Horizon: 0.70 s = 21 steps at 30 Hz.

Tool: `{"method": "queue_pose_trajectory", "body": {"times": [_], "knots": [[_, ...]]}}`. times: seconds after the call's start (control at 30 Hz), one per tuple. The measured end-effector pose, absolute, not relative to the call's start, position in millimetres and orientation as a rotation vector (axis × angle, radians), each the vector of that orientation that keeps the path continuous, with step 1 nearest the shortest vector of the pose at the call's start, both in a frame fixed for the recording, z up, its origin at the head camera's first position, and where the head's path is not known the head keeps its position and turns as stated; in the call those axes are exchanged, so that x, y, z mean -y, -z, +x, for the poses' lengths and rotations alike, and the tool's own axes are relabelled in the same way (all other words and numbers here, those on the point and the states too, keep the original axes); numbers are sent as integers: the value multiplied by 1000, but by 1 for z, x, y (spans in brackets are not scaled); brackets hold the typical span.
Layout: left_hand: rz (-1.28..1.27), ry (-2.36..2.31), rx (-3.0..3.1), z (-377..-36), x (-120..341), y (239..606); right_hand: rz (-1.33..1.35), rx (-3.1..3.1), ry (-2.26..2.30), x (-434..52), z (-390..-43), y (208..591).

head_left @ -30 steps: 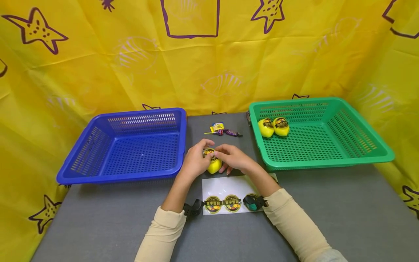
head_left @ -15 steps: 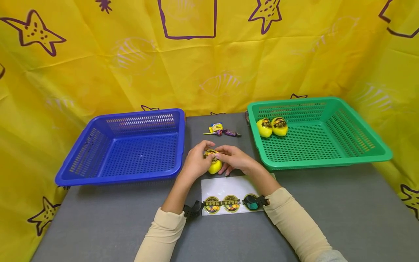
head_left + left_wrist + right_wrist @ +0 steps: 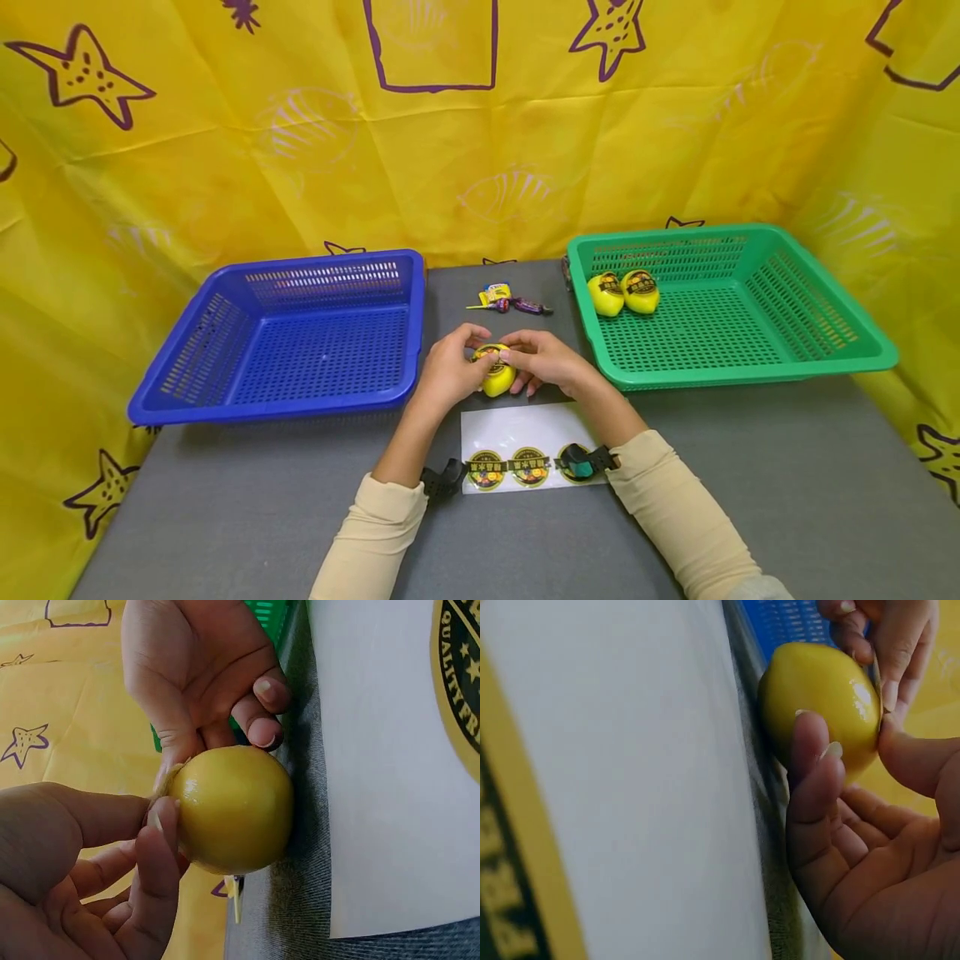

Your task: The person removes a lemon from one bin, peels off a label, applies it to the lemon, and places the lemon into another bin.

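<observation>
A yellow lemon (image 3: 498,383) stands between my two hands over the grey table, with a round black-and-gold sticker (image 3: 486,353) on its upper side. My left hand (image 3: 448,365) holds it from the left, thumb at the sticker and fingers round the far side. From the right, my right hand (image 3: 551,363) grips it too, its thumb pressing near the sticker's edge. In the left wrist view the lemon (image 3: 236,810) shows a bare side, and the sticker appears only edge-on by the fingertips. The right wrist view shows fingers curled beside the lemon (image 3: 817,690).
A white sheet (image 3: 525,423) with several round stickers lies in front, partly under the right wrist. A blue basket (image 3: 273,410) stands left. The green basket (image 3: 750,373) at right holds two stickered lemons (image 3: 641,292). Wrapped candies (image 3: 498,293) and a lollipop (image 3: 501,306) lie behind the hands.
Both hands and the lemon have shifted slightly right, and more of the lemon's sticker shows. The thumbs stay on it. The baskets and sheet have not moved.
</observation>
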<state>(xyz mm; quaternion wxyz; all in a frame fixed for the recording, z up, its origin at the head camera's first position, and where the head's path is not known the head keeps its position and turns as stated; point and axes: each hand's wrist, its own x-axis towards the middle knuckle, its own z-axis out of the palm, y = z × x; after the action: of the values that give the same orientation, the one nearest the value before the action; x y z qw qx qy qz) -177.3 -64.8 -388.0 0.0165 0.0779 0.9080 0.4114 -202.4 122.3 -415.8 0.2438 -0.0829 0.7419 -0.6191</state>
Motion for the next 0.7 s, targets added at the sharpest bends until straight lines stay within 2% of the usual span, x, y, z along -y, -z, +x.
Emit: {"method": "queue_pose_trajectory", "body": {"times": [0.37,0.7], "knots": [[78,-1846,-2101,-187,77,411,-171,-1978,1743,-124,-208,420],[82,-1857,-1919,-189,77,417,-230,-2021,1712,-123,-205,419]]}}
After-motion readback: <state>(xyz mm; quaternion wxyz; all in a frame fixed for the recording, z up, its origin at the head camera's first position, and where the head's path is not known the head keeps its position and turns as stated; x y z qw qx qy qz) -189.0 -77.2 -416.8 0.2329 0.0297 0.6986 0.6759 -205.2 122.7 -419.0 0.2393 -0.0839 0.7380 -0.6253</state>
